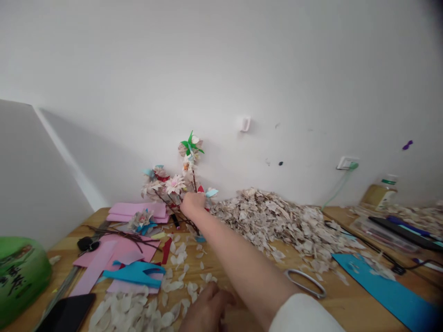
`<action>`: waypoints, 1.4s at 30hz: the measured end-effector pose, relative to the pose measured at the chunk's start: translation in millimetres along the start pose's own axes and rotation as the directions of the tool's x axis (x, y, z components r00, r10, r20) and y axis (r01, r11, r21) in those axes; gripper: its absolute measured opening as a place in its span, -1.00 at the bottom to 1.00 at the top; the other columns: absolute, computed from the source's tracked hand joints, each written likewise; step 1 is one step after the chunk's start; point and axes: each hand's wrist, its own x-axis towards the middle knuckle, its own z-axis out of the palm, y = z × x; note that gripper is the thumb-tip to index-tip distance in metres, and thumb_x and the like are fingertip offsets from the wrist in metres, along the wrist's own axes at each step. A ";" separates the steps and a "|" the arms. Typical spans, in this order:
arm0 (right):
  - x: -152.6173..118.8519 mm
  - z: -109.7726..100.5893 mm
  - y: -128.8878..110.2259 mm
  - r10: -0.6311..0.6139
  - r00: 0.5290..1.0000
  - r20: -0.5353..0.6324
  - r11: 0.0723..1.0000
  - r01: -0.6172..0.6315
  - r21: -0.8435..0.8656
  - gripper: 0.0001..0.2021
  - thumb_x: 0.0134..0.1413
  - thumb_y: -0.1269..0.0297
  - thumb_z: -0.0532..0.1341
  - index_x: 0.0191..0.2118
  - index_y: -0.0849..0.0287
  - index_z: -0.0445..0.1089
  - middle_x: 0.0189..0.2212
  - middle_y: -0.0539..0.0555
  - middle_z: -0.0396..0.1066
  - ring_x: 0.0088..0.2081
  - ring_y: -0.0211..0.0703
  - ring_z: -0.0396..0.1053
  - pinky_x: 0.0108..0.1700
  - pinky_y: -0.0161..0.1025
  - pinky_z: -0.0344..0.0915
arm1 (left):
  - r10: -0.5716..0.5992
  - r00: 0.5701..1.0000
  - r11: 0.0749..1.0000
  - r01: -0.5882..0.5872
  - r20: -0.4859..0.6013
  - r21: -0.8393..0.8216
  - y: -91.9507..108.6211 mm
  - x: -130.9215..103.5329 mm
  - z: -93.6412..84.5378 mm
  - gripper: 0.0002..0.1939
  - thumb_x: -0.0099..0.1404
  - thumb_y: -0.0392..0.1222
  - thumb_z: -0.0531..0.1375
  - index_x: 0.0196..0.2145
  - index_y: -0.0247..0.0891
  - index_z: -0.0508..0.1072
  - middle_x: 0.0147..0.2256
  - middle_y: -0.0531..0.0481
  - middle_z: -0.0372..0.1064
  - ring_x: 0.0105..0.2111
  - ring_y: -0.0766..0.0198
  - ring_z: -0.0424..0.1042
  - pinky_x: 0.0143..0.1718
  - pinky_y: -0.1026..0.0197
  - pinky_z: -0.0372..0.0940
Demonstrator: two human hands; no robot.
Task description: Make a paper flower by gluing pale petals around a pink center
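Note:
My right hand (193, 205) reaches forward into a bunch of handmade flowers (175, 184) near the wall. Its fingers are curled around among the brown stems; their far side is hidden, so what they hold cannot be made out. A tall flower with green paper leaves (190, 145) rises just above this hand. At the bottom edge, my left hand (207, 308) rests low over the wooden table (247, 295), fingers loosely bent and apart, with nothing visible in them. Loose pale petals (128, 313) lie to its left. A blue-trimmed flower (141, 220) lies left of the bunch.
A big heap of dry petals (270, 221) spreads along the wall. Scissors (306, 282) lie right of my forearm. Pink paper (138, 210), cut blue paper (134, 274), a phone (67, 313) and a green package (22, 274) are left. A blue sheet (384, 293) and bottle (379, 192) are right.

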 end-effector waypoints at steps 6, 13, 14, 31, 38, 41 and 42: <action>-4.6 -3.2 -7.4 -0.034 0.999 0.024 0.995 0.036 -0.094 -0.75 0.17 0.27 0.14 -0.06 0.22 0.29 -0.08 0.11 0.33 -0.13 -0.06 0.35 -0.13 -0.01 0.32 | -0.012 1.000 0.999 0.012 -0.012 0.044 -12.0 4.5 5.0 -0.56 -0.16 -0.58 0.05 -0.32 -0.23 0.42 -0.44 0.10 0.15 -0.52 0.36 0.19 -0.48 0.34 0.10; -44.5 -23.3 4.4 -0.143 0.990 0.011 0.988 0.143 -0.055 -0.77 0.13 0.21 0.16 -0.14 0.24 0.35 -0.10 0.12 0.37 -0.09 -0.04 0.34 -0.07 0.02 0.26 | 0.036 0.976 0.999 -0.028 -0.213 0.039 -4.2 -0.3 4.5 -0.56 -0.18 -0.61 -0.02 -0.38 -0.20 0.34 -0.51 0.13 0.11 -0.52 0.33 0.18 -0.47 0.31 0.09; -55.1 -28.8 9.6 -0.161 0.987 -0.001 0.987 0.160 -0.031 -0.76 0.10 0.19 0.19 -0.19 0.25 0.38 -0.14 0.14 0.40 -0.10 -0.02 0.34 -0.09 0.00 0.26 | 0.035 0.974 0.999 -0.028 -0.222 0.034 -2.1 -1.2 2.6 -0.57 -0.17 -0.60 -0.02 -0.38 -0.20 0.33 -0.51 0.13 0.12 -0.52 0.32 0.19 -0.47 0.30 0.10; -245.6 37.3 111.8 -0.137 0.988 0.071 0.399 -0.010 0.917 -0.35 -0.20 0.25 0.35 0.09 0.06 0.16 0.05 0.12 0.26 0.05 -0.01 0.23 0.02 -0.12 0.18 | -0.265 0.960 0.225 0.155 0.093 -0.962 16.9 -6.5 -14.2 -0.74 0.09 -0.16 0.27 -0.25 -0.30 0.41 -0.37 -0.10 0.48 -0.33 0.17 0.47 -0.38 0.18 0.33; -246.1 71.8 102.7 -0.223 0.947 0.230 0.018 -0.232 0.973 -0.26 -0.51 0.38 0.43 -0.03 0.04 0.23 -0.29 -0.01 0.41 -0.21 -0.05 0.39 -0.19 -0.18 0.26 | -0.341 0.931 0.159 0.195 0.132 -0.968 17.2 -5.6 -14.6 -0.78 0.12 -0.16 0.26 -0.28 -0.32 0.46 -0.40 -0.09 0.51 -0.37 0.19 0.50 -0.39 0.19 0.36; -243.5 84.1 104.5 -0.175 0.934 0.313 -0.128 -0.336 0.933 -0.42 -0.46 0.47 0.37 -0.15 0.09 0.25 -0.50 -0.11 0.38 -0.43 -0.21 0.38 -0.34 -0.27 0.23 | -0.373 0.921 0.214 0.202 0.111 -0.956 17.6 -3.9 -17.9 -0.82 0.14 -0.22 0.24 -0.27 -0.30 0.46 -0.39 -0.07 0.51 -0.38 0.22 0.50 -0.43 0.23 0.38; -242.8 86.1 106.4 -0.153 0.931 0.331 -0.126 -0.350 0.928 -0.46 -0.47 0.51 0.35 -0.20 0.10 0.26 -0.55 -0.13 0.36 -0.48 -0.25 0.36 -0.37 -0.30 0.21 | -0.393 0.915 0.236 0.202 0.097 -0.951 17.2 -2.5 -19.2 -0.83 0.15 -0.23 0.23 -0.27 -0.30 0.46 -0.38 -0.06 0.51 -0.38 0.23 0.50 -0.44 0.24 0.38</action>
